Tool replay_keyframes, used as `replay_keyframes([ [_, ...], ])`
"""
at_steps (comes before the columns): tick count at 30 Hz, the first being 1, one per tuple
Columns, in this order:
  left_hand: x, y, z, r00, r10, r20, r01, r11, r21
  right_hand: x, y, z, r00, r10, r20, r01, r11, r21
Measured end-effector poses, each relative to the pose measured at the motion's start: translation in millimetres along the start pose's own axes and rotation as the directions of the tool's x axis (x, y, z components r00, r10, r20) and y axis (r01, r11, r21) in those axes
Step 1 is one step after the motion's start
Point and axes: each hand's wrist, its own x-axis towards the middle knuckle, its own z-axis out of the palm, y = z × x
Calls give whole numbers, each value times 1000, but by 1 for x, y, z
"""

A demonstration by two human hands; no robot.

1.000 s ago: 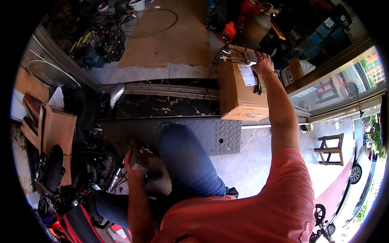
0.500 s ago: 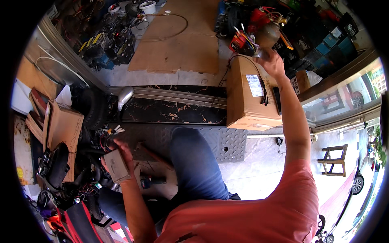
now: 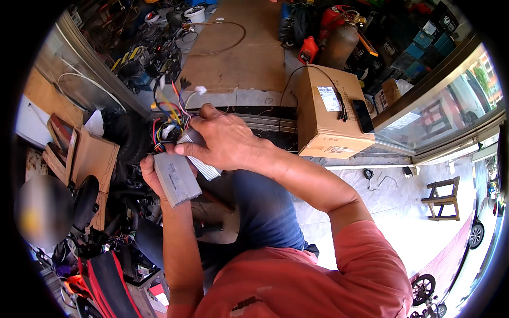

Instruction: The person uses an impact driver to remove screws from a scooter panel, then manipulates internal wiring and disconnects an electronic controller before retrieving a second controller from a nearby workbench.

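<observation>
My left hand [image 3: 150, 174] is closed round a flat grey metal controller box [image 3: 175, 181] with a label on its upper face. Right beside it, my right hand [image 3: 228, 139] grips a second controller box [image 3: 204, 160], silver with a ribbed side; its fingers hide part of it. Coloured wires [image 3: 172, 115] with plugs fan out beyond the two boxes. The units are held side by side above my bent knee [image 3: 265, 206]. Whether they touch cannot be made out.
At right stands a cardboard box [image 3: 318, 127] bearing a phone [image 3: 363, 116] and a thin black cable. A red bottle [image 3: 308, 50] and a gas cylinder [image 3: 339, 45] are behind it. Motorcycle parts and cardboard crowd the left. A wooden stool [image 3: 442, 199] stands outside.
My right hand has come from above the cardboard box over to my left hand, bringing the ribbed controller box and its wires. The grey box has risen and shifted slightly right.
</observation>
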Motion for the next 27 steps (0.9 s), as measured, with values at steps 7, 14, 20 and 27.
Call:
replay_keyframes([
  [7,-63,1,-58,991,-2,-134,6,999,31,7,-5,21,956,9,292,13,997,-74],
  [14,-91,-6,-58,996,-21,-83,-5,955,-295,29,116,9,929,363,70,-340,913,-224],
  [20,-79,4,-91,986,53,-158,-112,914,-390,-66,442,-108,333,836,-437,-780,-16,-626],
  [27,-46,17,-126,958,-73,-279,-47,916,-398,-111,486,-126,357,767,-533,-662,-194,-724],
])
